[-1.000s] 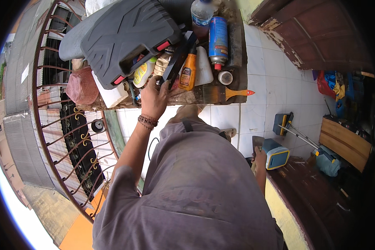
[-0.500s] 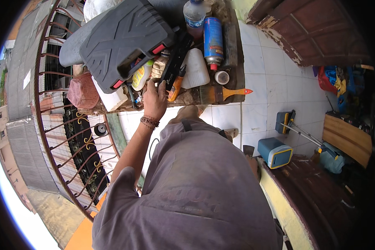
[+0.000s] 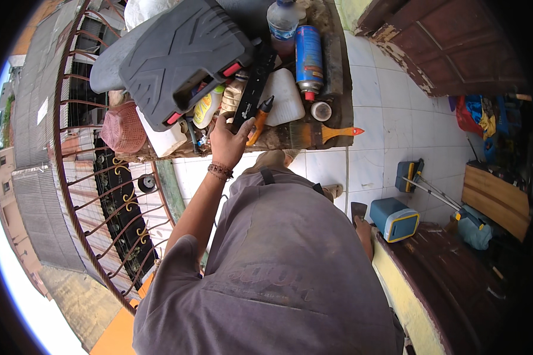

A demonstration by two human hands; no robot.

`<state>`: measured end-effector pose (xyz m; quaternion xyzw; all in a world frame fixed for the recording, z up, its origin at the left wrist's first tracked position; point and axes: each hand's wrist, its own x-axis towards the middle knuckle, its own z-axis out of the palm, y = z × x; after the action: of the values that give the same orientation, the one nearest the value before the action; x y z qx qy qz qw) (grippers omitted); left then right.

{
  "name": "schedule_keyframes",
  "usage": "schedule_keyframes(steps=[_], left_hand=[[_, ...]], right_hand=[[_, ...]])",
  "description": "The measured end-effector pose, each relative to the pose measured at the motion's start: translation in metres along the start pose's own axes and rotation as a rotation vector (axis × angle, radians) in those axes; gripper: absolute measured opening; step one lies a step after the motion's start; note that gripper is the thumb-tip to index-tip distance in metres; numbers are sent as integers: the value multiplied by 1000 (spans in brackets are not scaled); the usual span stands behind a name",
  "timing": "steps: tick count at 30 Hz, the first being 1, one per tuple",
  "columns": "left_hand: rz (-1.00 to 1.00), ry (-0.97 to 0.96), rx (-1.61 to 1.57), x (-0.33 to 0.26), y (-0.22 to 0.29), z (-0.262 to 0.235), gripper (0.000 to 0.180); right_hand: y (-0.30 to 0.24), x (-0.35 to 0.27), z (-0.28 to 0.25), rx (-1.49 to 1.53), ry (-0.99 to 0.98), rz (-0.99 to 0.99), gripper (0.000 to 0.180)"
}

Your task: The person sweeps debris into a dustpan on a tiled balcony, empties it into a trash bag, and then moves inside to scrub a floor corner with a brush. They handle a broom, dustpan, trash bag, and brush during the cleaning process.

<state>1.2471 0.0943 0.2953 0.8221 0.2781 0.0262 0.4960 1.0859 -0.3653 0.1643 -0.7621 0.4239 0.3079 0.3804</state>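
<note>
My left hand [image 3: 228, 141] reaches up to a cluttered wooden bench [image 3: 337, 89] and closes on the lower end of a long black bar-shaped tool [image 3: 256, 83]. An orange-handled tool [image 3: 258, 121] lies just right of my thumb, and a yellow bottle [image 3: 206, 107] sits to the left. A large black plastic tool case [image 3: 186, 50] rests tilted on the bench's left part. My right hand [image 3: 364, 232] hangs by my side, mostly hidden behind my grey shirt. A flat grey blade [image 3: 358, 209] sticks out of it.
On the bench are a blue spray can [image 3: 308, 56], a clear bottle [image 3: 282, 21], a white canister [image 3: 285, 97] and a paintbrush with an orange handle [image 3: 326, 133]. A curved metal railing [image 3: 100, 195] runs along the left. A blue box [image 3: 395, 219] stands on the white tiled floor.
My left hand has stayed at the black tool's lower end. The view has shifted slightly, so the bench sits a little higher in the picture.
</note>
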Motion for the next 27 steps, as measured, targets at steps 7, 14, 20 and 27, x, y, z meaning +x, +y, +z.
schedule_keyframes(steps=[7, 14, 20, 27], left_hand=[[181, 49, 502, 9, -7, 2, 52], [322, 145, 691, 9, 3, -1, 45], [524, 220, 609, 5, 19, -4, 43], [527, 456, 364, 13, 39, -25, 40]], right_hand=[[49, 11, 7, -70, -5, -68, 34], [57, 10, 15, 133, -8, -7, 36], [75, 34, 19, -71, -44, -90, 32], [89, 50, 23, 116, -78, -83, 30]])
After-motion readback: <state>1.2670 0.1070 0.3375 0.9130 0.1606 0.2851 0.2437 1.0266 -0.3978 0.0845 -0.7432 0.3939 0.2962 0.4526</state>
